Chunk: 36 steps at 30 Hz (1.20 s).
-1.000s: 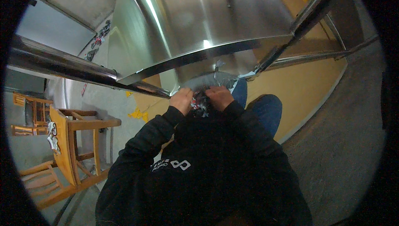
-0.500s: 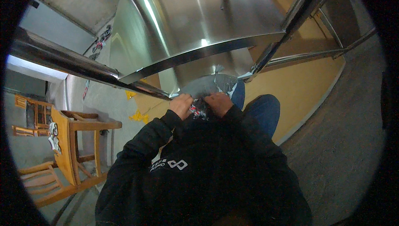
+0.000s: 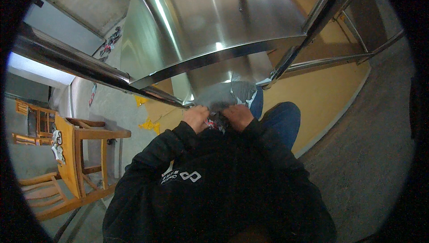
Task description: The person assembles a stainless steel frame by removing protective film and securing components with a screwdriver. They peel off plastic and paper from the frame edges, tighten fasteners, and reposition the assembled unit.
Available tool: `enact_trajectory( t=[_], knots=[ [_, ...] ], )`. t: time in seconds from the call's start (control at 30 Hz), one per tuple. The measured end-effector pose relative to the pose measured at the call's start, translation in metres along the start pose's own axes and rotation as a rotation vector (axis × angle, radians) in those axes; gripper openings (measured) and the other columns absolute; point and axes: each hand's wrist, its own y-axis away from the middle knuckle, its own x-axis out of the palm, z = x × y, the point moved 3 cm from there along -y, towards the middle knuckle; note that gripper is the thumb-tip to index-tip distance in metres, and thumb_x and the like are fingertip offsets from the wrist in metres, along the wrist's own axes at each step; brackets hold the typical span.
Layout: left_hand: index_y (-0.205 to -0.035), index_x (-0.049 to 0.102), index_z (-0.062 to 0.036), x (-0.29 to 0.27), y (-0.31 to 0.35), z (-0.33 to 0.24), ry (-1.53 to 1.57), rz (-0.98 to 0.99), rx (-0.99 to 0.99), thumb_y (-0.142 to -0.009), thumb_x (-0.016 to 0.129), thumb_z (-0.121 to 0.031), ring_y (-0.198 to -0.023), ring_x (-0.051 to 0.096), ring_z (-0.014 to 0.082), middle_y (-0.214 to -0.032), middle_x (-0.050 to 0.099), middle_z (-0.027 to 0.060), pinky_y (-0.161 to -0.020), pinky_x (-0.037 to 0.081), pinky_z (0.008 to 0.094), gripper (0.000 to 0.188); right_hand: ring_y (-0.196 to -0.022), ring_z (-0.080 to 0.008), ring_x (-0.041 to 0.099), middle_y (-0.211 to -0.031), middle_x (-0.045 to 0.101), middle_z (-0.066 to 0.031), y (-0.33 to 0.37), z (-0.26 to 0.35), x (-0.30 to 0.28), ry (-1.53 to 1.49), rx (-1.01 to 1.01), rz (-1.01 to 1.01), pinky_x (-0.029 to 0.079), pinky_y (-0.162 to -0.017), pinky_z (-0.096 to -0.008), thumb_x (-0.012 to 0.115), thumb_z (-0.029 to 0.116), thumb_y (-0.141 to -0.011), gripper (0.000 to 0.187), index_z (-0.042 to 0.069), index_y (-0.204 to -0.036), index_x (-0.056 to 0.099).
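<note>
**Crumpled film (image 3: 217, 122) bunched between left hand (image 3: 196, 118) and right hand (image 3: 239, 116)**

The dark crumpled film, marked with red and white, sits right between the person's two hands, close against the front of the black top (image 3: 232, 180). Each hand's grip is closed, fingers curled in and pinching an edge of the film; the exact fingertip contact is hidden. Just beyond the grip, a smooth grey sheet (image 3: 212, 94) adjoins the bunched part, with a wrinkled portion ahead of the right hand. Farther ahead rises a shiny steel panel (image 3: 214, 19), edged by metal tubes (image 3: 80, 64). Right of the grip, near it, is a knee in blue jeans (image 3: 283, 122), with tan cardboard (image 3: 330, 100) beyond. Left of the grip, yellow scraps (image 3: 151, 126) lie near, and a wooden chair (image 3: 70, 158) stands well apart, bearing a white-and-grey item (image 3: 57, 147).
</note>
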Motion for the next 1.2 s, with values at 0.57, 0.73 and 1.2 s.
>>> enact_trajectory(
  t=[0.57, 0.73, 1.2],
  knots=[
    [-0.109, 0.057, -0.0108, -0.042, -0.014, -0.018, -0.008, 0.061, -0.018, -0.061, 0.072, -0.027, -0.094, 0.050, 0.0295, -0.090, 0.053, 0.0082, -0.079, 0.040, 0.0408, 0.053, -0.091, -0.0303, 0.056, -0.098, 0.059, -0.0087, 0.012, 0.001, -0.008, -0.016, 0.029, -0.045, 0.044, -0.073, -0.0415, 0.060, 0.012, -0.070, 0.029, 0.011, -0.099, 0.057],
    [-0.130, 0.045, -0.0148, -0.033, -0.055, 0.008, -0.120, -0.086, -0.147, -0.063, 0.071, -0.036, -0.108, 0.044, 0.0350, -0.119, 0.048, 0.0134, -0.088, 0.040, 0.0452, 0.075, -0.115, -0.0316, 0.044, -0.122, 0.049, -0.0095, -0.011, -0.021, -0.037, 0.237, 0.186, -0.157, 0.039, -0.088, -0.0468, 0.066, 0.013, -0.066, 0.046, 0.011, -0.110, 0.055],
    [-0.101, 0.055, -0.0067, 0.016, -0.066, 0.029, 0.141, -0.063, -0.354, -0.073, 0.059, -0.011, -0.087, 0.057, 0.0381, -0.093, 0.060, 0.0189, -0.074, 0.045, 0.0472, 0.028, -0.094, -0.0339, 0.057, -0.096, 0.061, -0.0129, -0.063, -0.068, -0.030, 0.032, 0.194, 0.173, 0.045, -0.080, -0.0460, 0.064, 0.013, -0.068, 0.024, 0.010, -0.091, 0.059]
  ],
)
